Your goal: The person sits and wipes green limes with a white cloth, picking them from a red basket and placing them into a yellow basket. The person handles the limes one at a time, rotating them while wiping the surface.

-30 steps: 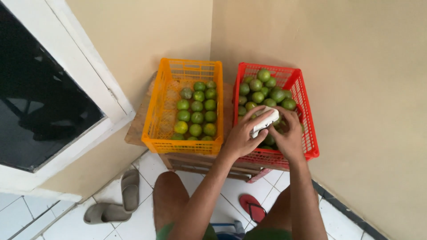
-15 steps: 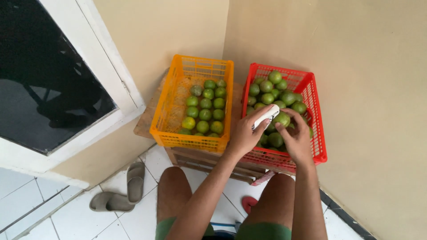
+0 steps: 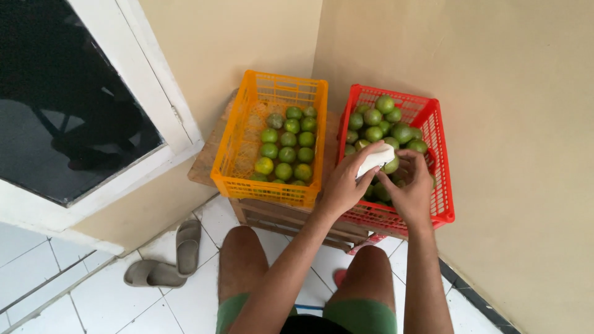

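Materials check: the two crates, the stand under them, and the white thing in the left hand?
Orange crate and red crate: moulded plastic, going by the lattice walls and slight gloss. Stand beneath: bare wooden slats, grain and gaps visible. White object held by the left hand over the green fruit, right hand touching it: smooth and matte, maybe cloth or foam; can't tell.

Beige walls [image 3: 495,93], white tiles [image 3: 111,303], dark window [image 3: 55,105]
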